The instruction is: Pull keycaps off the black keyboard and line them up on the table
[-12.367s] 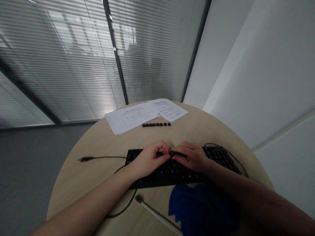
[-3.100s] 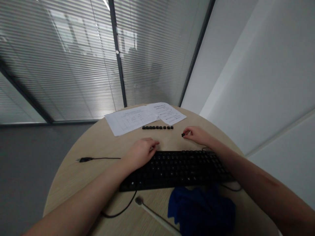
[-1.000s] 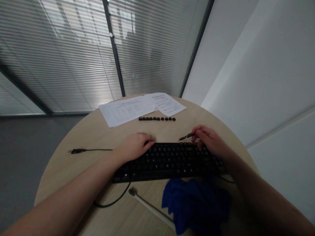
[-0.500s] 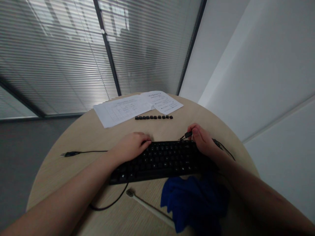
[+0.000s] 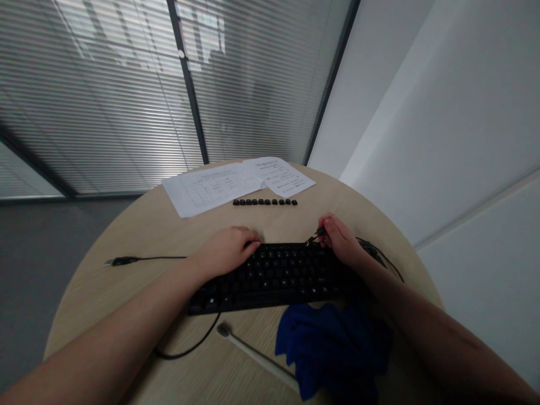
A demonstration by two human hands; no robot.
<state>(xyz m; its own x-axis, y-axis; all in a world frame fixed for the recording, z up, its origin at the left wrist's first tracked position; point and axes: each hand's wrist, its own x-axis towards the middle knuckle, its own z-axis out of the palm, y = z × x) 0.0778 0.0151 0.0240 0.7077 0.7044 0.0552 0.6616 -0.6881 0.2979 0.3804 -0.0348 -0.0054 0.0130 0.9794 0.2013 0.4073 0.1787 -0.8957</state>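
A black keyboard (image 5: 274, 277) lies across the table in front of me. My left hand (image 5: 230, 250) is laid over its left part, with fingers curled at the back edge and the thumb along the top keys, gripping it. Above the keyboard's back right part, my right hand (image 5: 337, 239) pinches a small black keycap puller (image 5: 320, 231). The puller's thin wire end points left and down at the top row of keys; whether it touches a key I cannot tell. Beyond the keyboard, several loose black keycaps (image 5: 267, 202) sit in a row.
Printed papers (image 5: 215, 184) lie at the back of the round wooden table (image 5: 139, 304). A USB plug (image 5: 124, 261) on a black cable rests at left. In front are a brush (image 5: 257, 355) with a pale handle and a crumpled blue cloth (image 5: 329, 343).
My right hand has shifted slightly left, and the puller's wire end has tipped a little lower toward the keys. My left hand stays in place on the keyboard.
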